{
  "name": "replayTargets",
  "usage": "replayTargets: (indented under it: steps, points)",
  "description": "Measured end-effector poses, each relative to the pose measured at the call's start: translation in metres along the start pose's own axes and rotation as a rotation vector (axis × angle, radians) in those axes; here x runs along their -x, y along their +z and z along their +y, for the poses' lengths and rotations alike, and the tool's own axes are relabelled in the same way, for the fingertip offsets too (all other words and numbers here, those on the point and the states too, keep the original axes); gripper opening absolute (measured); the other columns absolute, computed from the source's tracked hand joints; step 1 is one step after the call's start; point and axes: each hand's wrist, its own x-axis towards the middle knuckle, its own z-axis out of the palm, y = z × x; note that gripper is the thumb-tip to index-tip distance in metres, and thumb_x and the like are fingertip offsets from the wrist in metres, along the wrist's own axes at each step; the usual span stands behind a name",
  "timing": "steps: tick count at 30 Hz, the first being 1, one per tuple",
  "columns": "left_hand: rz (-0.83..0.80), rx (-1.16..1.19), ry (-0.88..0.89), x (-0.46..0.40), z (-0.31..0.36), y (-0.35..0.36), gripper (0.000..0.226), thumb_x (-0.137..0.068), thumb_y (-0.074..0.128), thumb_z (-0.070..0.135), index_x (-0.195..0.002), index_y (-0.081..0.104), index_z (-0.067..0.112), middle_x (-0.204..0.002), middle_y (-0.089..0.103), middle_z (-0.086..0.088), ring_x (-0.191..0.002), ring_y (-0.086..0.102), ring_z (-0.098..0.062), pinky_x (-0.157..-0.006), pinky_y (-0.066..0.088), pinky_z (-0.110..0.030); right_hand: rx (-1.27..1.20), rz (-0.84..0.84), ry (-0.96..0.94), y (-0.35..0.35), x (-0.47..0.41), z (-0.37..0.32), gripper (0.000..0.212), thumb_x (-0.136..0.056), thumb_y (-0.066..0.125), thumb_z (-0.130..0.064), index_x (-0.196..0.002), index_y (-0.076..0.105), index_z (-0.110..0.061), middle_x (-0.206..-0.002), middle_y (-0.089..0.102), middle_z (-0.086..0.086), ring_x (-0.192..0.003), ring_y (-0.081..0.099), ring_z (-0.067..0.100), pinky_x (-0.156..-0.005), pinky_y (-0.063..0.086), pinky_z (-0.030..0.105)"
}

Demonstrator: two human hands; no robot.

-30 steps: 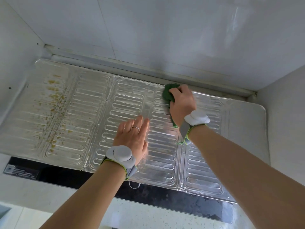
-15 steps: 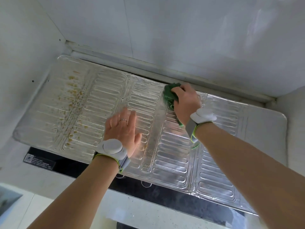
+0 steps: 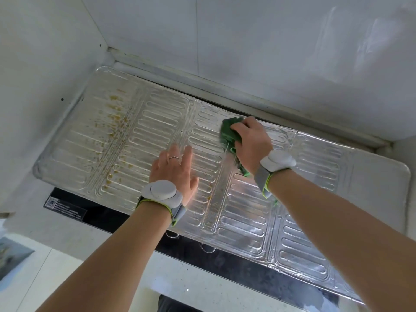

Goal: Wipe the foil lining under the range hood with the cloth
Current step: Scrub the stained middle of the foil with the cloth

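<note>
The ribbed foil lining (image 3: 292,233) spans the underside of the range hood, with brown grease spots (image 3: 117,122) on its left panel. My right hand (image 3: 251,140) grips a green cloth (image 3: 228,130) and presses it against the foil near the far edge, at the middle. A tail of the cloth hangs down by my right wrist. My left hand (image 3: 174,170) lies flat on the foil with fingers straight, left of and nearer than the cloth. Both wrists carry white bands.
White tiled walls (image 3: 270,41) close in the back and the left side (image 3: 33,75). A black glass hood front (image 3: 247,264) with a label (image 3: 65,208) runs along the foil's near edge. A pale speckled surface (image 3: 191,287) lies nearer to me.
The cloth and my right hand stayed near the far edge, shifting slightly left on the foil. My left hand slid left along the foil, away from the cloth.
</note>
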Motion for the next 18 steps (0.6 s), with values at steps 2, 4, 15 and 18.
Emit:
replayTargets:
  steps: [2, 4, 15, 18]
  points:
    - [0.008, -0.007, 0.008, -0.002, -0.004, -0.001, 0.076, -0.091, 0.051, 0.05, -0.15, 0.015, 0.021, -0.151, 0.025, -0.013, -0.128, 0.035, -0.034, -0.1, 0.038, -0.042, -0.018, -0.054, -0.049, 0.002, 0.005, -0.011, 0.033, -0.076, 0.067, 0.002, -0.107, 0.069, -0.008, -0.105, 0.061, 0.017, -0.089, 0.059, 0.038, -0.072, 0.054, 0.042]
    - [0.007, -0.013, 0.013, -0.003, -0.008, -0.001, 0.074, -0.091, 0.05, 0.049, -0.15, 0.016, 0.021, -0.15, 0.027, -0.012, -0.125, 0.037, -0.032, -0.098, 0.038, -0.042, -0.052, -0.158, -0.188, 0.001, 0.019, -0.022, 0.032, -0.079, 0.067, 0.0, -0.11, 0.068, -0.009, -0.11, 0.06, 0.017, -0.093, 0.058, 0.037, -0.079, 0.053, 0.042]
    - [0.032, -0.027, 0.016, -0.009, -0.014, -0.008, 0.063, -0.094, 0.043, 0.039, -0.149, 0.017, 0.022, -0.148, 0.035, -0.005, -0.131, 0.034, -0.031, -0.104, 0.031, -0.045, -0.053, -0.112, -0.133, -0.01, 0.011, -0.01, 0.033, -0.077, 0.068, 0.003, -0.108, 0.069, -0.006, -0.108, 0.061, 0.018, -0.092, 0.059, 0.04, -0.076, 0.054, 0.045]
    - [0.036, -0.025, 0.018, -0.007, -0.015, -0.009, 0.062, -0.094, 0.044, 0.037, -0.148, 0.019, 0.023, -0.145, 0.038, -0.004, -0.13, 0.034, -0.031, -0.103, 0.031, -0.045, -0.066, -0.21, -0.276, -0.007, 0.035, -0.03, 0.03, -0.08, 0.069, -0.002, -0.109, 0.068, -0.008, -0.111, 0.06, 0.016, -0.096, 0.059, 0.035, -0.082, 0.054, 0.043]
